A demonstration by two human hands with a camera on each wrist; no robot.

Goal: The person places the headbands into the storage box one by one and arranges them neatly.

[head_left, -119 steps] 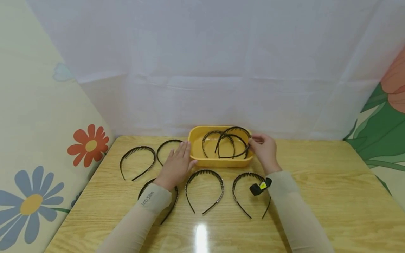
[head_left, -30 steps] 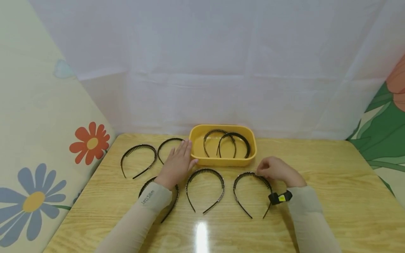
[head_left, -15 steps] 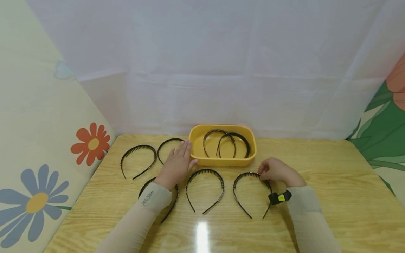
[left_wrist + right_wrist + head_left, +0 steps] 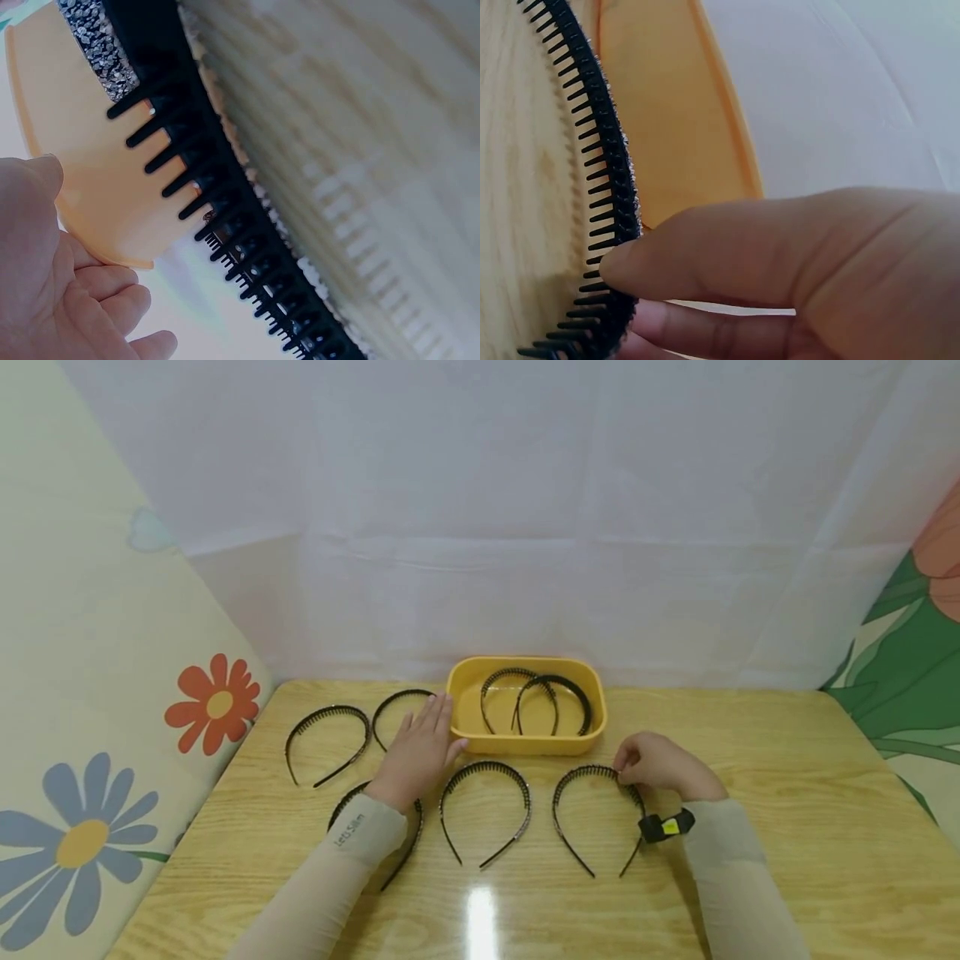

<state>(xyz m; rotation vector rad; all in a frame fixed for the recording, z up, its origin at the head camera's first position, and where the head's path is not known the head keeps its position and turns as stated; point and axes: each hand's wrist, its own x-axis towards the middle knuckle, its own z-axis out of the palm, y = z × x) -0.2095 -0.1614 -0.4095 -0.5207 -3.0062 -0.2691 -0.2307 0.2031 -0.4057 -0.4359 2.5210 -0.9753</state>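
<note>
My right hand (image 4: 662, 767) pinches the upper right of a black toothed headband (image 4: 558, 806) lying at the right of the front row. In the right wrist view, thumb and fingers (image 4: 667, 255) close on the band, which has a glittery outer edge. My left hand (image 4: 416, 753) lies with fingers extended against the left end of a yellow bin (image 4: 517, 745). The left wrist view shows the thumb and fingers at the bin's wall (image 4: 97, 172). Inside the bin, two dark headbands (image 4: 576, 690) overlap.
On the wooden table (image 4: 750, 760) lie more headbands: one in the front middle (image 4: 486, 767), one far left (image 4: 327, 710), one behind the left hand (image 4: 397, 695), and one partly under the left forearm (image 4: 412, 839). A white sheet (image 4: 465, 527) hangs behind.
Four seconds ago, my right hand held a headband at the bin's right end; that band now lies inside. The right hand has moved forward-right to the front-row band. My left hand stays put.
</note>
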